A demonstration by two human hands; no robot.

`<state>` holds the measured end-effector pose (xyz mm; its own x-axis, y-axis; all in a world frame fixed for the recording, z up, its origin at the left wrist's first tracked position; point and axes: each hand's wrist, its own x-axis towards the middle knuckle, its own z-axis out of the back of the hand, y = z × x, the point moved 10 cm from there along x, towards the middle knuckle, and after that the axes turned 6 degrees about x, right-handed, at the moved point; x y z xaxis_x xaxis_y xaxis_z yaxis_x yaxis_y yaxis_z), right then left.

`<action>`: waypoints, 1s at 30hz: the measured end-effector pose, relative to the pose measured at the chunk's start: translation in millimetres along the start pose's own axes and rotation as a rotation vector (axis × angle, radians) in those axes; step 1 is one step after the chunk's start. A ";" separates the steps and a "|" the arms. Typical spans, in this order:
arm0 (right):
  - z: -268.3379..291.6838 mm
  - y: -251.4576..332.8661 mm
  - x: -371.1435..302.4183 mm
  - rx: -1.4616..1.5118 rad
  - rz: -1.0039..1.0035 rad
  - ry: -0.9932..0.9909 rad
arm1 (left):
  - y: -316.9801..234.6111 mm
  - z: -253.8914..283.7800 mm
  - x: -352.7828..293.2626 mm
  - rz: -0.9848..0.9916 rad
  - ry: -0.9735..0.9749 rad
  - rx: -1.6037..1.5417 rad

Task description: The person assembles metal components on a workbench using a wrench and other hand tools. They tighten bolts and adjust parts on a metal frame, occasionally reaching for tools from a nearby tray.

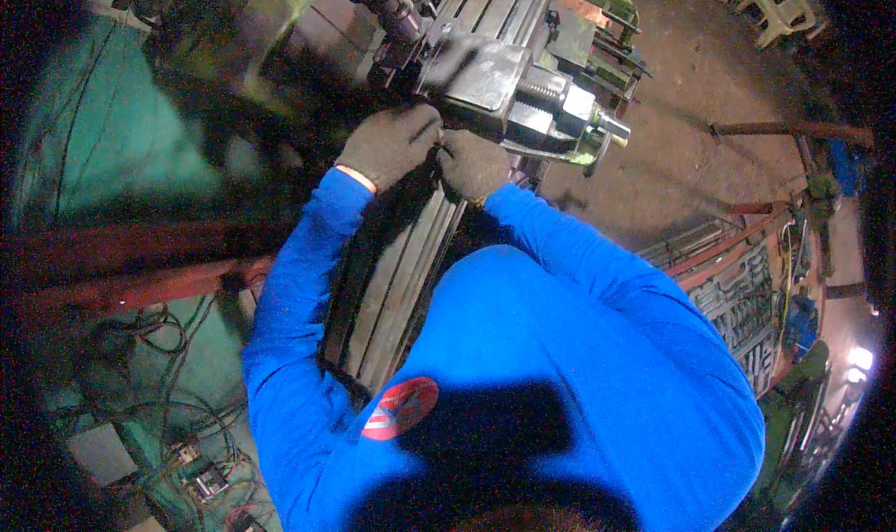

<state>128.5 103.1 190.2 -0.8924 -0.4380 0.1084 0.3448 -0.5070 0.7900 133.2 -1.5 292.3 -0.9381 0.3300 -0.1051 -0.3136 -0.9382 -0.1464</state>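
Observation:
My left hand (392,147), in a dark knit glove, is closed near the front side of a metal vise (478,73). Close beside it on the right, my right hand (473,165), gloved the same way, is closed too, its fingertips almost meeting the left ones. Whatever the fingers pinch, if anything, is too small and shaded to make out. The vise sits on a slotted machine table (401,294), which runs from under my body up past both hands. A thick threaded screw (541,89) shows at the vise's right side.
Dark machine parts (317,37) stand at the upper left. Cables (173,345) hang against green panels on the left, crossed by a red beam (140,285). On the right, a bench holds several metal tools (737,308). A plastic chair (779,11) stands at the far right.

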 end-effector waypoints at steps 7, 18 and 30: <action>-3.8 -1.3 2.3 -0.034 -0.046 0.062 | -4.6 4.1 2.2 0.026 0.011 -0.018; -6.4 -4.4 3.2 -0.016 -0.051 0.063 | -4.7 9.2 10.5 0.086 -0.014 -0.031; 6.4 9.4 -1.1 0.004 -0.077 0.068 | 56.6 -50.9 -35.6 0.439 -0.198 -0.177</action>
<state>130.9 103.5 201.4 -0.8946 -0.4469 0.0064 0.2746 -0.5384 0.7967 156.3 -61.1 237.7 -0.9910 -0.1334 -0.0078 0.1297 -0.9463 -0.2961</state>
